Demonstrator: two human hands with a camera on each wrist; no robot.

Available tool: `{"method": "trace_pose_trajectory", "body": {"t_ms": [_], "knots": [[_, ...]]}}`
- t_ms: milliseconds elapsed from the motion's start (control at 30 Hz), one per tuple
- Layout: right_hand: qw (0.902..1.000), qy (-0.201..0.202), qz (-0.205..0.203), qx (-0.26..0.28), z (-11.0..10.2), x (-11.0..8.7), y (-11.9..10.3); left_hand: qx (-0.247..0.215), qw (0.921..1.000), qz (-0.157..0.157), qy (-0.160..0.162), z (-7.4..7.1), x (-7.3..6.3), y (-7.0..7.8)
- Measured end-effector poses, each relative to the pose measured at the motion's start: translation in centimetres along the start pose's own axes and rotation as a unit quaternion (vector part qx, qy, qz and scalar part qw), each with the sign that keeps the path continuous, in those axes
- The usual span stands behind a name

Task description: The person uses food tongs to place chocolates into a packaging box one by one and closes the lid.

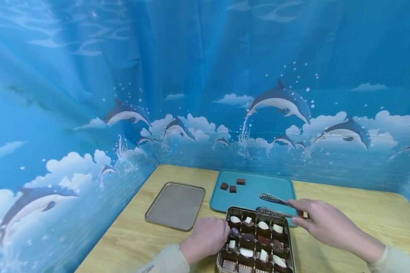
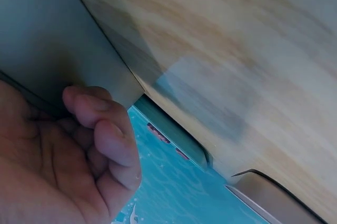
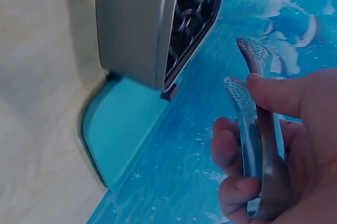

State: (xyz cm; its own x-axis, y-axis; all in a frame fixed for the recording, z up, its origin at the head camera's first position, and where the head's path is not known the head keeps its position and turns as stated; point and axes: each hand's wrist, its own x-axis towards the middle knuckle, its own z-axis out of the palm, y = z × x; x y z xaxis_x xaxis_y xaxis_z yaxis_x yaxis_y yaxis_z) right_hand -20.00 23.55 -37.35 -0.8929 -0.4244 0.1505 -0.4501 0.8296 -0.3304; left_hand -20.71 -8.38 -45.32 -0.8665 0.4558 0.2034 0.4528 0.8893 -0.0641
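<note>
In the head view my left hand (image 1: 210, 235) grips the left rim of a metal tin (image 1: 292, 244). The tin is divided into small compartments holding white and dark chocolates (image 1: 263, 239). In the left wrist view the curled fingers (image 2: 117, 142) lie against the tin's grey side wall (image 2: 47, 29); the thumb is hidden there. My right hand (image 1: 328, 225) holds metal serving tongs (image 1: 273, 198), their arms spread apart over the tin's far right corner and the teal tray. Nothing sits between the perforated tips (image 3: 255, 50).
Behind the tin lies a teal tray (image 1: 259, 182) with three dark chocolate pieces (image 1: 240, 181) at its left part. A flat metal tray or lid (image 1: 175, 204) rests on the wooden table (image 1: 123, 231) at the left. Blue dolphin-print curtains (image 1: 205, 76) enclose the table.
</note>
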Motion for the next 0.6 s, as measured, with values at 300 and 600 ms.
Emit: {"method": "trace_pose_trajectory", "body": {"t_ms": [300, 600], "knots": [[0.9993, -0.025, 0.007, -0.028, 1.4, 7.6, 0.8, -0.002, 0.9999, -0.015, 0.001, 0.0, 0.0, 0.1], [0.9975, -0.063, 0.019, -0.027, 3.3, 12.4, 1.8, 0.075, 0.9971, 0.013, -0.003, 0.2, -0.1, 0.2]]}}
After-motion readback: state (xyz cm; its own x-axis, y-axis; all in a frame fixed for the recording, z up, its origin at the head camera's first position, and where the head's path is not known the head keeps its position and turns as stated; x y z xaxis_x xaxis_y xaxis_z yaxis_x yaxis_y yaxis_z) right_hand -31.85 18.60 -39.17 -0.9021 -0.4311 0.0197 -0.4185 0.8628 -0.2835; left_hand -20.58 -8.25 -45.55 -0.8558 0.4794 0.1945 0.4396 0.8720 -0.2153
